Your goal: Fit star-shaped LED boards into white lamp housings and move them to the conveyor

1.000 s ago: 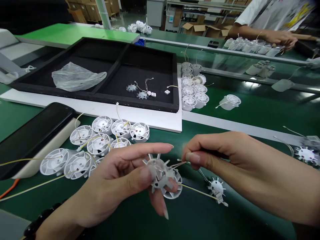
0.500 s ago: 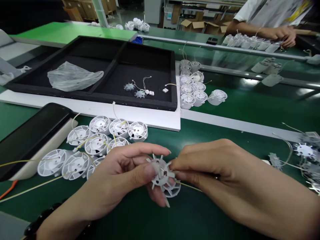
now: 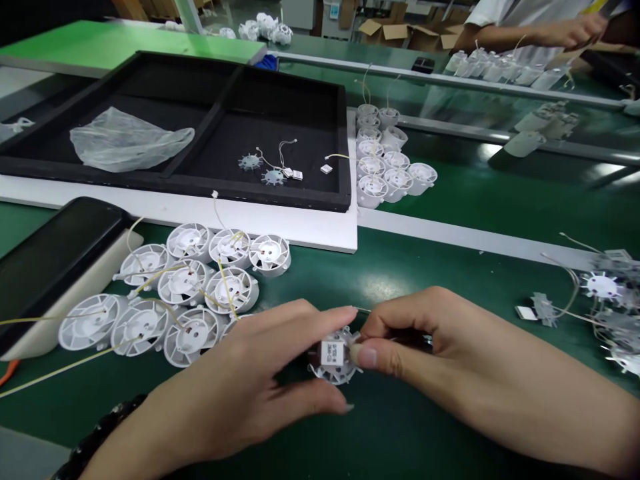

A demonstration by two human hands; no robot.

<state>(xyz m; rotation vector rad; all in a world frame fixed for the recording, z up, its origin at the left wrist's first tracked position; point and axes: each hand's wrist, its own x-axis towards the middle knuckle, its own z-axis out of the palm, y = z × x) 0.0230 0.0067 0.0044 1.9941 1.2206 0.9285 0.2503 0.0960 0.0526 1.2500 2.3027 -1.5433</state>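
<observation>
Between my hands sits a spiked translucent disc (image 3: 345,371) with a printed white block (image 3: 332,353) at its middle. It lies over or in a round white plastic housing, mostly hidden below. My right hand (image 3: 430,353) pinches the disc's right edge by the block, thumb on top. Around the left side curves my left hand (image 3: 260,373), index finger above and thumb below, spread apart; its other fingers are hidden. To the left stand several round white fan-like housings (image 3: 233,290) with thin yellowish wires.
A black divided tray (image 3: 165,180) on a white board holds a plastic bag (image 3: 130,140) and loose spiked discs (image 3: 273,176). More housings (image 3: 373,190) stand beside it. A pile of discs (image 3: 603,287) is at right, a black-topped case (image 3: 65,260) at left. Another person's hand (image 3: 575,32) is across.
The spiked disc has turned so its printed block faces up, over the housing. My left thumb and index finger have spread off the disc; my right thumb has moved onto its edge.
</observation>
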